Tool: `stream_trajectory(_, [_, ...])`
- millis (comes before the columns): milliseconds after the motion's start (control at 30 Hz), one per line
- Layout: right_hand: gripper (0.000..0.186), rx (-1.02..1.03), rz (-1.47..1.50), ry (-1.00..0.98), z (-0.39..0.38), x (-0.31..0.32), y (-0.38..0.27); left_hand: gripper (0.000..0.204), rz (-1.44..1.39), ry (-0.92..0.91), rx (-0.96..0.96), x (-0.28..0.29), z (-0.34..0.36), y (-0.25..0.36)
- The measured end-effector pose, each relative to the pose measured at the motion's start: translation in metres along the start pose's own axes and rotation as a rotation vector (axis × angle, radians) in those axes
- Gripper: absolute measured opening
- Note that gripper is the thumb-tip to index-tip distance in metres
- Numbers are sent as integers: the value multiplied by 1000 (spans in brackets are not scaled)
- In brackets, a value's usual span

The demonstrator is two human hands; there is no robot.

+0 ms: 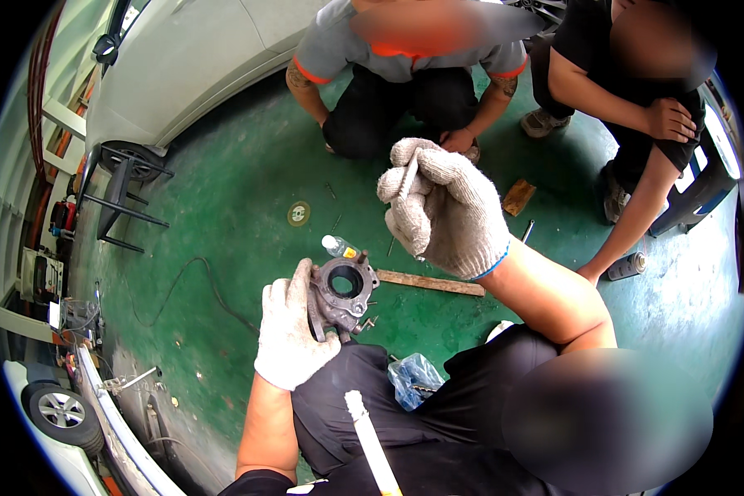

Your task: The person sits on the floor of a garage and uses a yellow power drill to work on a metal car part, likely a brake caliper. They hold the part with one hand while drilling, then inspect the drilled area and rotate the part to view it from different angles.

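Note:
Both of my hands wear white knit gloves. My left hand (293,326) is closed on the side of a dark cast-metal housing (340,302) with a round bore and bolt lugs, held above my lap. My right hand (450,207) is raised higher and farther to the right, apart from the housing. Its fingers pinch a thin metal bolt (408,175), tilted upward; part of it is hidden by the glove. A clear plastic bottle (337,246) lies just beyond the housing. A blue plastic bag (414,380) lies between my legs.
On the green floor lie a wooden strip (434,284), a cutting disc (298,214), a wood block (518,197) and several thin metal pieces. Two people crouch opposite me; a spray can (627,266) stands at right. A black stool (120,198) is at left. A cigarette (372,442) shows below.

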State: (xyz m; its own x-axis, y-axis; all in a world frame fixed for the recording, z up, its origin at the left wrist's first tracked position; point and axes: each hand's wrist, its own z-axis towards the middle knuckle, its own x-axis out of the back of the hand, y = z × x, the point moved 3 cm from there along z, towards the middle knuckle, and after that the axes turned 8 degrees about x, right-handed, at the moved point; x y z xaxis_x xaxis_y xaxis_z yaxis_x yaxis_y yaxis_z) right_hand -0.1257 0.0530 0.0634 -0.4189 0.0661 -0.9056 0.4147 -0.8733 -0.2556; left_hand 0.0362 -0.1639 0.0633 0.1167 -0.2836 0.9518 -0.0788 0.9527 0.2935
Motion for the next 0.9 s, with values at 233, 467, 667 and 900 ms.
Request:
stream_trajectory(233, [30,9,-110,-28,-1,4,4,104,22,-8,-2,-2,-2,-1])
stream_trajectory(467, [35,120,-378,42,3,24,2,99,8,63,-38,-2,-5,-2])
stream_trajectory(667, [30,-64,-233,23,8,45,7,103,22,68,5,-1,-12,-2])
stream_trajectory(900, [29,-70,-243,20,6,42,11,105,26,80,-26,-3,-15,-7])
